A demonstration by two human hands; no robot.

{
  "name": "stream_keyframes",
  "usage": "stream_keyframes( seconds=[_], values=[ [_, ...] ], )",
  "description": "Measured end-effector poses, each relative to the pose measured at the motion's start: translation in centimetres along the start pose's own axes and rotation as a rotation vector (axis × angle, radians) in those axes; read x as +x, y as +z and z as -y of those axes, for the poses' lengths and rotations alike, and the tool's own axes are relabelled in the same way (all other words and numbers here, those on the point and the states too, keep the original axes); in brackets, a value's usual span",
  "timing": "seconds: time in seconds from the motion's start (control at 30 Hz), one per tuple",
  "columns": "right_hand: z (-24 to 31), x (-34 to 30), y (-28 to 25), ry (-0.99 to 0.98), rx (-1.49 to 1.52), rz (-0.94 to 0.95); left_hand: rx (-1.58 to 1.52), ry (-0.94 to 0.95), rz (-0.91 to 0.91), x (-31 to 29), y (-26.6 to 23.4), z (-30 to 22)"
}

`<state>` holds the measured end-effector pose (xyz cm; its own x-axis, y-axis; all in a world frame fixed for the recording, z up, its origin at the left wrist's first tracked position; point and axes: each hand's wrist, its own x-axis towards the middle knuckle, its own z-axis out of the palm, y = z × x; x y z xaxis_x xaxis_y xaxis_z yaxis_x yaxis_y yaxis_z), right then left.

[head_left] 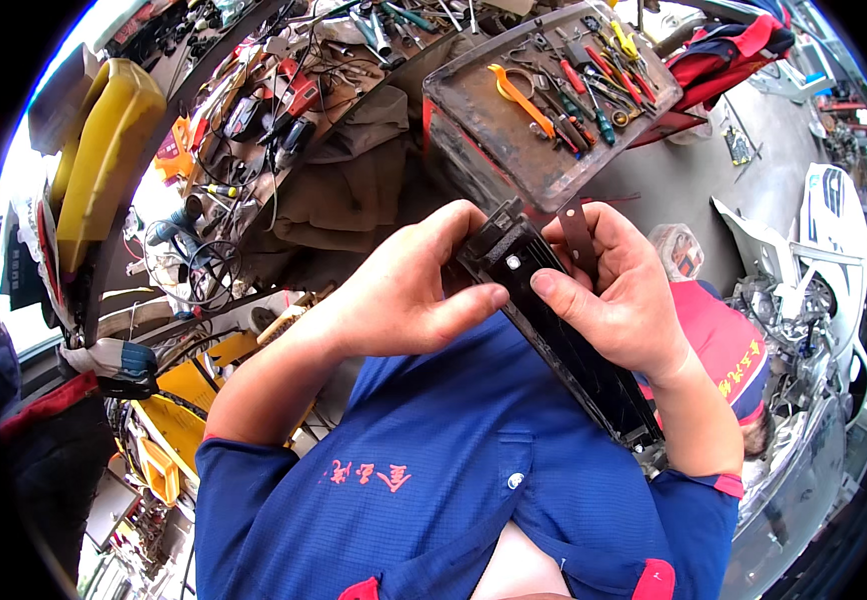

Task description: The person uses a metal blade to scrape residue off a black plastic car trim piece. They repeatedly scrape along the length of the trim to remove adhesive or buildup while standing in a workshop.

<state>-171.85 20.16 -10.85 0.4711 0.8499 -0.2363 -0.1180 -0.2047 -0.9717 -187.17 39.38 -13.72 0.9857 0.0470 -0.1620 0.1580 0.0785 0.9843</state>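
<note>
In front of my chest I hold a long, narrow black part point(576, 352) that looks like a ribbed housing with metal ends. It slants from upper left down to lower right. My left hand point(419, 285) is closed round its upper end, the thumb lying along the near side. My right hand point(622, 290) grips it from the other side, thumb pressed on the black face near a small pale fastener point(513, 262). A thin dark strip with holes point(577, 236) stands up by the right fingers; whether it is joined to the part I cannot tell.
Ahead stands a metal tool cart point(474, 130) with pliers, screwdrivers and an orange-handled tool point(522, 100) on top. A cluttered workbench point(329, 100) lies to the left. At right, close by, a person in a red and blue shirt point(719, 340) bends beside a dismantled white car point(829, 240).
</note>
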Motion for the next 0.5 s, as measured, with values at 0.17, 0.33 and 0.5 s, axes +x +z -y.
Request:
stream_keyframes(
  seconds=[0.17, 0.33, 0.5],
  values=[
    [-0.5, -0.6, 0.0, 0.003, 0.019, -0.028, -0.024, -0.045, -0.145, 0.4, 0.5, -0.4],
    [-1.0, -1.1, -0.2, 0.026, 0.004, -0.051, 0.111, -0.150, -0.164, 0.2, 0.8, -1.9],
    [-1.6, -1.5, -0.2, 0.027, 0.008, -0.058, 0.381, -0.050, -0.190, 0.3, 0.4, -1.1]
  ],
)
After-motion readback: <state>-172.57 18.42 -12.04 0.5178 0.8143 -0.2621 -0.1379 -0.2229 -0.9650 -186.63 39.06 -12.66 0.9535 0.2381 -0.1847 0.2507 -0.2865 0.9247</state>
